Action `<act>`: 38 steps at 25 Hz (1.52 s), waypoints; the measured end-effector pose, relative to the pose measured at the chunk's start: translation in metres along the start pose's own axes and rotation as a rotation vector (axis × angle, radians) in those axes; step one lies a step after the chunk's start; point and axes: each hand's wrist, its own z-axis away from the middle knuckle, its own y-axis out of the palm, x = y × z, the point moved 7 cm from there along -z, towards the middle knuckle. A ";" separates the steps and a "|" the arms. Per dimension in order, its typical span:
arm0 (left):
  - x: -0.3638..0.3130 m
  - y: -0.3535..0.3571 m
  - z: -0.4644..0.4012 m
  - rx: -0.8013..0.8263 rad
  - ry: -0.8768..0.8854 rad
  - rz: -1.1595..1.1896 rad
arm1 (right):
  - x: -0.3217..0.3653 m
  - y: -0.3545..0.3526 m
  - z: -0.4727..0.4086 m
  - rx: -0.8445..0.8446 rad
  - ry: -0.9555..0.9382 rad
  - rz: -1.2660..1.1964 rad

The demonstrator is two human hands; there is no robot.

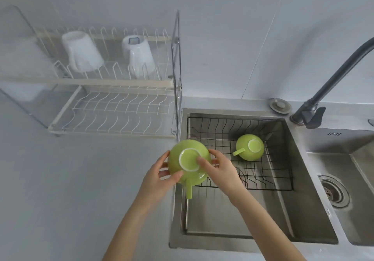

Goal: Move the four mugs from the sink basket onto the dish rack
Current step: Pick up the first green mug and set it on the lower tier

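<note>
An upside-down green mug [187, 155] hangs over the sink's left rim, its handle pointing toward me. My left hand [159, 176] grips its left side and my right hand [219, 166] grips its right side, with fingers on the base. A second green mug [250, 147] lies upside down in the black wire sink basket [271, 177], handle to the left. Two white mugs [82, 51] [139, 55] stand upside down on the top tier of the white wire dish rack [113, 81], at the back left.
The rack's lower tier [121, 113] holds nothing. A steel double sink [299, 179] takes up the right side, with a dark faucet [332, 80] behind it and a drain [335, 192] in the right basin. Grey countertop [70, 179] spreads to the left.
</note>
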 end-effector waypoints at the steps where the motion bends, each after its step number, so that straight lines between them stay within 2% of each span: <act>1: 0.002 -0.014 0.003 0.007 0.008 -0.019 | 0.007 0.012 0.002 0.005 -0.010 0.005; 10: 0.016 -0.106 -0.014 0.061 0.055 -0.139 | 0.052 0.095 -0.007 -0.016 -0.070 0.042; 16: 0.001 -0.147 -0.054 0.059 0.102 -0.244 | 0.082 0.123 -0.027 0.044 -0.123 0.102; 22: -0.026 -0.158 -0.102 0.087 0.153 -0.364 | 0.108 0.122 -0.075 -0.005 -0.121 0.134; 28: -0.023 -0.156 -0.145 0.124 0.095 -0.448 | 0.111 0.125 -0.114 -0.005 -0.067 0.160; 32: -0.015 -0.154 -0.154 0.116 0.054 -0.425 | 0.108 0.126 -0.122 -0.019 -0.051 0.207; 38: -0.015 -0.146 -0.157 0.095 0.079 -0.492 | 0.111 0.126 -0.115 -0.075 -0.122 0.281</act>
